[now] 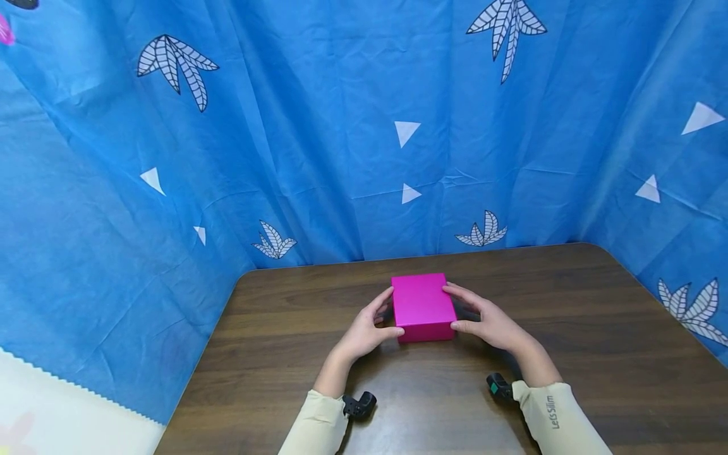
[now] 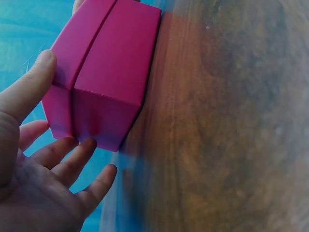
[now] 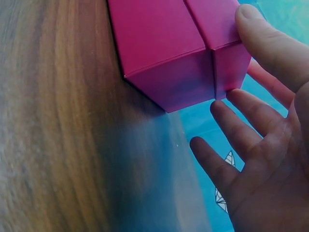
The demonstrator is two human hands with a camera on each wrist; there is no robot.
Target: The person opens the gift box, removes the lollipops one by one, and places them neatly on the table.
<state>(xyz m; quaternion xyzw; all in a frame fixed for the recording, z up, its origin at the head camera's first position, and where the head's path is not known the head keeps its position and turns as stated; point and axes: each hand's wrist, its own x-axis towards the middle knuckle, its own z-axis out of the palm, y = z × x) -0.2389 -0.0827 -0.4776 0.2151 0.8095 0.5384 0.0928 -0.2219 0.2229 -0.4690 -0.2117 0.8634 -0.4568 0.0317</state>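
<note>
A bright pink box (image 1: 423, 300) with a lid sits on the wooden table. A seam runs between its lid (image 2: 83, 41) and its base (image 2: 120, 58); the lid is on. My left hand (image 1: 364, 332) holds the lid at its left side, thumb at the near corner and fingertips along the side. From the right, my right hand (image 1: 493, 323) grips the lid in the same way, thumb at the near right corner. In the right wrist view, fingertips (image 3: 234, 95) meet the lid just by the seam, while the little finger stands off the box.
The brown wooden table (image 1: 273, 373) has a rounded far edge close behind the box. A blue curtain (image 1: 330, 126) with white leaf and triangle prints hangs behind and at both sides. Black wrist cameras (image 1: 359, 406) sit at the cream sleeves (image 1: 315, 423).
</note>
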